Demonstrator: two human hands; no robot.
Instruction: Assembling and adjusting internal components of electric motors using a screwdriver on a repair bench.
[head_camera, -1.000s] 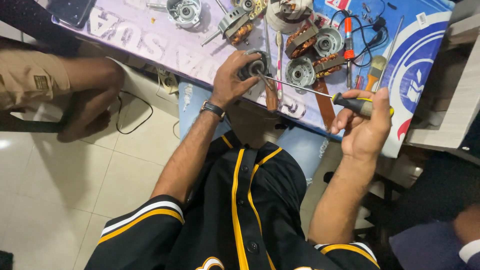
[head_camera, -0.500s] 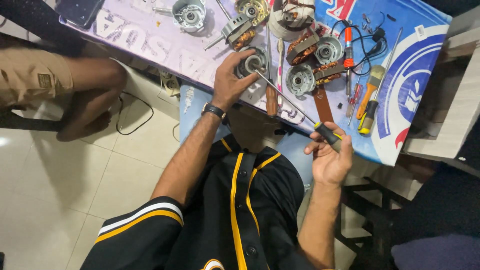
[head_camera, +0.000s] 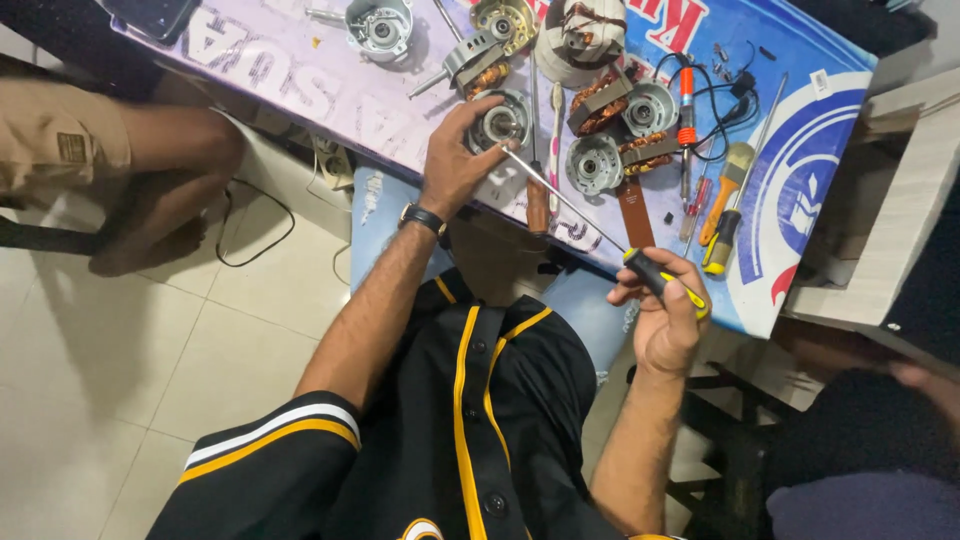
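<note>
My left hand (head_camera: 455, 165), a watch on its wrist, grips a round grey metal motor housing (head_camera: 500, 122) on the printed banner-covered table (head_camera: 300, 85). My right hand (head_camera: 662, 325) is closed around the black and yellow handle of a long screwdriver (head_camera: 662, 280). Its thin shaft (head_camera: 565, 198) runs up and left, and the tip reaches the housing beside my left fingers. My right hand hovers off the table's near edge, above my lap.
Copper-wound stators (head_camera: 608, 95), other housings (head_camera: 380, 25) and a rotor (head_camera: 470, 60) lie farther back. Screwdrivers, an orange tester (head_camera: 686, 105) and a brush (head_camera: 725, 190) lie to the right. Another person's leg (head_camera: 150, 170) is at left, a wooden shelf (head_camera: 900, 200) at right.
My right hand has dropped down and toward me with the screwdriver, whose tip now points at the housing. My left hand has stayed on the housing.
</note>
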